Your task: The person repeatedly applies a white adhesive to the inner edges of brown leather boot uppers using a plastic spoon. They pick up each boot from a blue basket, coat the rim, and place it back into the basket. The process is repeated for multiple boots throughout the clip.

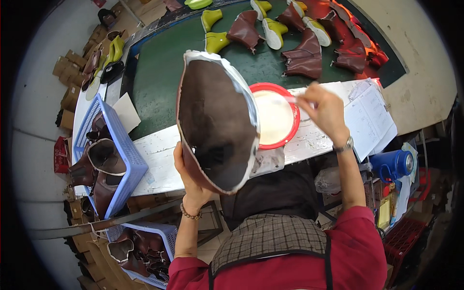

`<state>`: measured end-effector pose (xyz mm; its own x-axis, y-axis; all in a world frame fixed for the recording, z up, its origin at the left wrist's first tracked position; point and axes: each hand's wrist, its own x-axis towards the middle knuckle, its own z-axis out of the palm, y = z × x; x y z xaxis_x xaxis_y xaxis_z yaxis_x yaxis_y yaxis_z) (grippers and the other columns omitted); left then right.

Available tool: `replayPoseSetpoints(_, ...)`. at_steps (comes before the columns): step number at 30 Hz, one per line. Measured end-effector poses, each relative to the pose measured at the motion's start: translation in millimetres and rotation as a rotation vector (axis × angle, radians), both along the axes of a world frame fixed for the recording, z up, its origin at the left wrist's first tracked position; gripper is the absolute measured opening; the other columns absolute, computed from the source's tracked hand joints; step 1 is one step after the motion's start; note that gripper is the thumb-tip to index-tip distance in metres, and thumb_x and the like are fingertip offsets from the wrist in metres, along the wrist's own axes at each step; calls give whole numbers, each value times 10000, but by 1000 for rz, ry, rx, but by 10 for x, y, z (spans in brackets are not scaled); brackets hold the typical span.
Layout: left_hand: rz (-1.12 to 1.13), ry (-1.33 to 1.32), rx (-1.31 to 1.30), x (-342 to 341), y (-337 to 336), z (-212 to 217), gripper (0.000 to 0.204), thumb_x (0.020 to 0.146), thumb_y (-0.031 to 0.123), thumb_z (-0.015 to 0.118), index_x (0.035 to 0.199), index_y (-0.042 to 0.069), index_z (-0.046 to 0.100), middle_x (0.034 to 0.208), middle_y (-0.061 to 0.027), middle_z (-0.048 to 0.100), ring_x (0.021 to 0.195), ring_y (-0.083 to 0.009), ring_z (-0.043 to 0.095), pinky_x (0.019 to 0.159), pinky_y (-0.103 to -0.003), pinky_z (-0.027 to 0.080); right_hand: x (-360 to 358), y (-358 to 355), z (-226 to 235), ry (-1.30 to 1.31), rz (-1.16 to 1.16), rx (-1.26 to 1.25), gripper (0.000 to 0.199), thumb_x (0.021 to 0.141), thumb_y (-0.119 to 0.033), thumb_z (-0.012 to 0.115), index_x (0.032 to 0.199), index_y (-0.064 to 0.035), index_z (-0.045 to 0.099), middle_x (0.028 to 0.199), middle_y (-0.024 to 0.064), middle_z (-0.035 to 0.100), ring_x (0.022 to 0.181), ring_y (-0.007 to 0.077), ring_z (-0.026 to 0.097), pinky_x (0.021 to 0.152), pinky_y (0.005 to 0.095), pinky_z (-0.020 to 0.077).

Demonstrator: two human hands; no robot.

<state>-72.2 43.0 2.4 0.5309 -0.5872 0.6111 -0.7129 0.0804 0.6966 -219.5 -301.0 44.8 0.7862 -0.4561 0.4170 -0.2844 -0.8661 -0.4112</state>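
Observation:
My left hand (194,187) grips the side of a dark brown boot upper (212,121), held up with its wide bottom opening facing me. A white coating lines parts of the opening's edge, most plainly along the right and top. To its right, a red bowl (296,123) of creamy white liquid (276,118) stands on the white bench; the upper hides the bowl's left side. My right hand (325,110) is closed on the pale handle of a brush (289,99), over the bowl's right rim. The brush tip is blurred against the liquid.
Beyond the bench, a green conveyor belt (162,89) carries several yellow-green lasts (274,35) and brown boot uppers (305,54), with an orange-red glow at right. Blue baskets (131,157) of uppers stand left and lower left. Papers (369,116) and a blue flask (392,164) are at right.

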Motion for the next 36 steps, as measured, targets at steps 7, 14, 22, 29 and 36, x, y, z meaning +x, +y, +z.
replayPoseSetpoints(7, 177, -94, 86, 60, -304, 180, 890, 846, -15, 672, 1583, -10, 172, 1558, -221, 305, 1445, -359, 354, 1196, -420, 282, -289, 350, -108, -247, 22, 417, 93, 892, -109, 763, 954, -45, 790, 845, 37, 688, 661, 121, 593, 576, 269, 430)
replayPoseSetpoints(14, 103, -177, 70, -26, -476, 232, 912, 828, -21, 678, 1584, 4, 168, 1524, -244, 333, 1399, -386, 393, 1166, -457, 323, -215, 378, 112, -354, 124, 484, 145, 882, -58, 783, 1022, -20, 788, 868, 31, 682, 682, 52, 546, 549, 202, 371)
replayPoseSetpoints(22, 243, -220, -7, 4, -667, 302, 952, 817, -5, 730, 1586, 35, 170, 1528, -272, 331, 1383, -419, 393, 1143, -497, 346, -212, 450, 108, -468, 292, 400, 223, 806, -4, 834, 1024, -38, 800, 937, 62, 686, 768, 104, 656, 649, 230, 533)
replayPoseSetpoints(29, 195, -330, -10, 153, -771, 332, 975, 811, 9, 764, 1589, 53, 177, 1548, -275, 315, 1400, -425, 379, 1142, -493, 347, -328, 521, 184, -335, 350, 512, 188, 813, -20, 828, 999, -39, 800, 886, 49, 699, 730, 102, 651, 622, 236, 519)
replayPoseSetpoints(36, -55, -8, -26, 66, -502, 135, 1044, 809, 98, 826, 1586, 1, 136, 1607, -176, 243, 1460, -310, 336, 1206, -432, 281, -107, 108, -22, -485, 180, 450, 130, 871, -75, 792, 997, -41, 797, 866, 12, 693, 677, 39, 538, 558, 202, 373)
